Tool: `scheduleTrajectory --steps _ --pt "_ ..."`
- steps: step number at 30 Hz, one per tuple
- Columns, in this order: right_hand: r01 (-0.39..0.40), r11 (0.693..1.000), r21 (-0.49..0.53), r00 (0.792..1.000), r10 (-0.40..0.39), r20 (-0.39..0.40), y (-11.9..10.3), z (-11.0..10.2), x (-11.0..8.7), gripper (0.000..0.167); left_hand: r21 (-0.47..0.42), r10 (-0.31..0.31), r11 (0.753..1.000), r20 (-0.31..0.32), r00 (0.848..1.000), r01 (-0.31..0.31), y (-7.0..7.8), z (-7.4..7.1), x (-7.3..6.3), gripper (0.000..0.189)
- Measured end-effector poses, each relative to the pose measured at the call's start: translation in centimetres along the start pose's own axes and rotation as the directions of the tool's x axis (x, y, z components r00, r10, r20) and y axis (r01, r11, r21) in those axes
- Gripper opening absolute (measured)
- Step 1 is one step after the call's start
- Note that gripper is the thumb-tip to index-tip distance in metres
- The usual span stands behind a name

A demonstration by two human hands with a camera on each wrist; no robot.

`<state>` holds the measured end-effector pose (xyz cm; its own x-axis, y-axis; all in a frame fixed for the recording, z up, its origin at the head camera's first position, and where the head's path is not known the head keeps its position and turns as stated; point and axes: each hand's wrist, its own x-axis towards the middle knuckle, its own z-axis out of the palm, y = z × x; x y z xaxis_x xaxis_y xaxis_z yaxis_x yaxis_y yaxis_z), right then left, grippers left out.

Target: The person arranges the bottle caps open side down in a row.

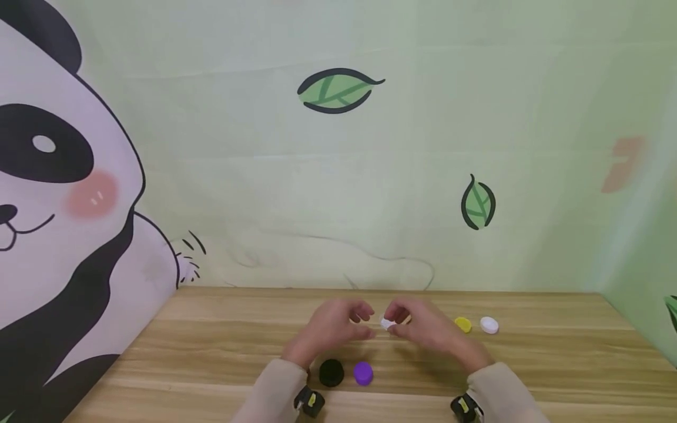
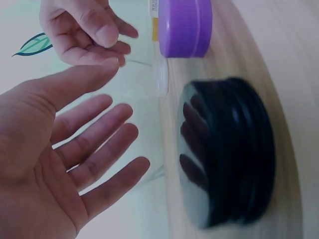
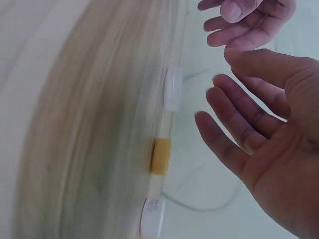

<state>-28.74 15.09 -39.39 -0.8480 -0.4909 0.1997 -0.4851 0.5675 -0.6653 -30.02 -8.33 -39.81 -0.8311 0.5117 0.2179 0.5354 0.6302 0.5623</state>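
Note:
My left hand (image 1: 338, 326) is held over the table, fingers loosely bent and apart, nothing in its grasp. Facing it is my right hand (image 1: 423, 323), likewise bare, with thumb and fingers spread in the right wrist view. A white bottle cap (image 1: 385, 322) shows between the hands in the head view, partly covered by the right fingers. Below the left hand lie a black ridged cap (image 1: 331, 373) and a purple cap (image 1: 363, 373), both large in the left wrist view. Right of the right hand are a yellow cap (image 1: 463, 325) and another white cap (image 1: 489, 325).
The wood-grain table (image 1: 227, 352) ends against a pale green backdrop (image 1: 222, 147) printed with leaves and a panda (image 1: 106, 194). Each wrist carries a small black camera, such as the left one (image 1: 309, 402).

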Motion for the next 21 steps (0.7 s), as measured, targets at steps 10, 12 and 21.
scheduleTrajectory --steps 10,12,21 --pt "-0.037 0.998 -0.048 0.995 0.033 -0.094 1.3 0.0 0.5 0.022 -0.018 -0.036 0.999 -0.051 0.998 0.035 0.8 1.1 1.4 0.047" --pt "-0.053 0.997 -0.057 0.995 0.048 -0.091 1.4 0.1 0.6 0.025 -0.03 -0.035 0.999 -0.046 0.998 0.034 0.8 1.3 1.6 0.048" --pt "-0.064 0.994 -0.086 0.997 0.06 -0.046 1.8 0.0 1.3 0.031 -0.046 -0.015 0.999 -0.024 1.0 0.014 0.8 2.3 2.5 0.052"
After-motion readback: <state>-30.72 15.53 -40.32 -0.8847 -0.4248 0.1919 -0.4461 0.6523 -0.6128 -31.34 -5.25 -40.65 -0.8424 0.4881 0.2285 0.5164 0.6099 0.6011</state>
